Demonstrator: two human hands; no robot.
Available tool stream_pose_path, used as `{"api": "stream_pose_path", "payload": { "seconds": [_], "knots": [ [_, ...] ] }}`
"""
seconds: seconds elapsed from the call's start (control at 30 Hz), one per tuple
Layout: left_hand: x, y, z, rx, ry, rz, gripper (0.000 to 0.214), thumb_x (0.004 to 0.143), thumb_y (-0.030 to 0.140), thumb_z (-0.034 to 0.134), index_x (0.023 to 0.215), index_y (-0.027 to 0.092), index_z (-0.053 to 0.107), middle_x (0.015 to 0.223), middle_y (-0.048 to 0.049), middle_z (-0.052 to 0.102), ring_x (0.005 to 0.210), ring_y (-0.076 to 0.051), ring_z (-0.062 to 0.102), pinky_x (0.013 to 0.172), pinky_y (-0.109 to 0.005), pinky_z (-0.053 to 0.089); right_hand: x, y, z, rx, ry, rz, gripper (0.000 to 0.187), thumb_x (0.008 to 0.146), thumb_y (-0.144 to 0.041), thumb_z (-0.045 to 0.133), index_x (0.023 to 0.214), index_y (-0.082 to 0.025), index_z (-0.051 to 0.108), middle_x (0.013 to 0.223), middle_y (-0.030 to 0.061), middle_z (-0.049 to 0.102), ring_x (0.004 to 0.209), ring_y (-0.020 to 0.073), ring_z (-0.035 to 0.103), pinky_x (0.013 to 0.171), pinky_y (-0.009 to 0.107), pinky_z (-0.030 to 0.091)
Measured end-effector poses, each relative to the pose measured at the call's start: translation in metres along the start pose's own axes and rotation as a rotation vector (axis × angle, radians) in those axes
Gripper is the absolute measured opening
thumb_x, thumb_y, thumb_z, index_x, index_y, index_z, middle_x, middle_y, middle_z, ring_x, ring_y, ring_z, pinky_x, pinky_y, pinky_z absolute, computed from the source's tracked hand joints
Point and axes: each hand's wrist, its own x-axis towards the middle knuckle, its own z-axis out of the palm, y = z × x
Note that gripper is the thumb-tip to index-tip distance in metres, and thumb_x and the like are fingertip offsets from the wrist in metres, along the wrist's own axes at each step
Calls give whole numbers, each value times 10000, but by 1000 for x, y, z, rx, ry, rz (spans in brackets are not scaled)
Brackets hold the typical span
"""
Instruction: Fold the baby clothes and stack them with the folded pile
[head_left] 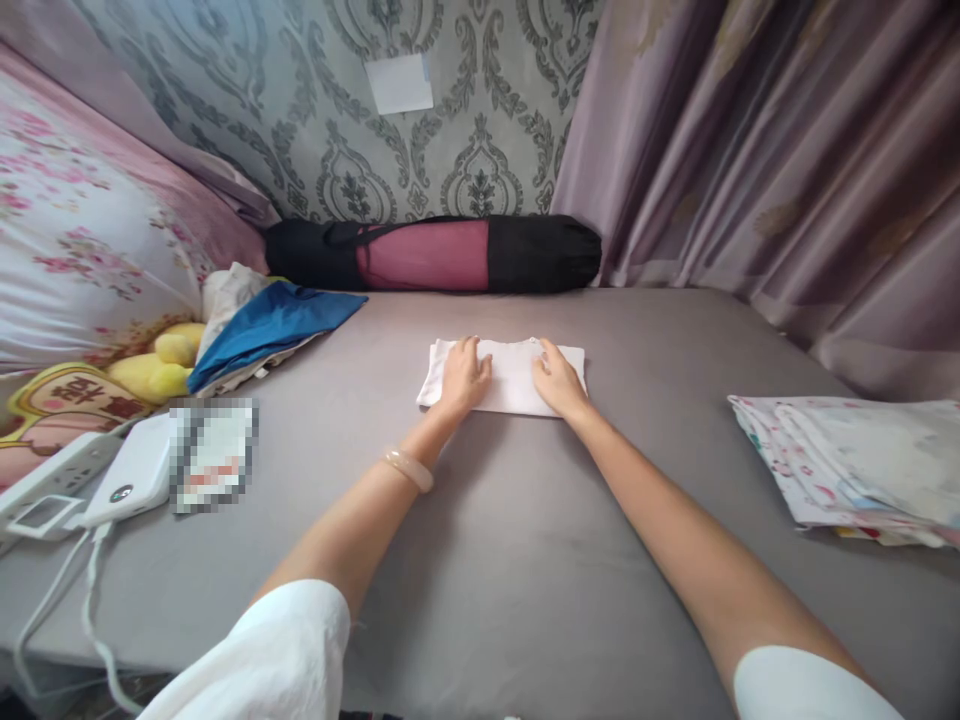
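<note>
The cloth (514, 380) is pinkish white, the sheet (525, 590) grey.

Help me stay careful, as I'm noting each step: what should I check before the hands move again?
1. Left hand on the folded white cloth: ok, on its left part.
2. Right hand on the cloth: ok, near its right end.
3. Bangle clear of the cloth: ok, on the left forearm.
4. White power bank away from both hands: ok, far to the left.
5. Folded floral fabric apart from the cloth: ok, off to the right.
6. Cloth's underside smooth: cannot tell, hidden.
</note>
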Motion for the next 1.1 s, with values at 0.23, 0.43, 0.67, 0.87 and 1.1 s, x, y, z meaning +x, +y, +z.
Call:
{"api": "stream_pose_path", "payload": {
  "seconds": [0.23,0.43,0.67,0.87,1.1],
  "knots": [
    [-4,22,6,351,-198,214,456,971,260,338,1391,110,434,1504,-156,418,1454,-290,256,1173,-506,214,-5,-24,8,-278,-171,-83,542,973,-237,255,1474,-63,366,1563,128,309,1464,259,204,1183,520,128],
    [-2,18,10,394,-264,186,484,988,301,293,1425,137,419,1524,-136,397,1468,-281,224,1186,-539,144,-3,-23,18,-329,-195,-125,548,983,-260,232,1491,-93,353,1577,100,288,1473,246,167,1187,494,86],
    [-5,9,19,331,-314,95,515,990,348,271,1452,169,414,1530,-130,389,1444,-286,291,1175,-538,171,-6,-20,24,-313,-220,-110,533,982,-278,253,1479,-146,391,1573,87,303,1460,252,207,1183,475,101],
    [-6,14,16,355,-316,102,513,995,338,258,1448,158,419,1525,-127,399,1431,-283,313,1169,-527,196,-2,-15,27,-330,-233,-113,547,981,-287,243,1482,-119,382,1567,98,312,1454,265,223,1175,503,119],
    [-9,10,18,371,-250,125,518,1005,348,240,1449,144,412,1521,-111,410,1425,-272,328,1170,-515,218,-2,-10,25,-329,-197,-153,544,979,-278,255,1479,-107,381,1558,115,328,1452,269,226,1170,509,138]
  ]
}}
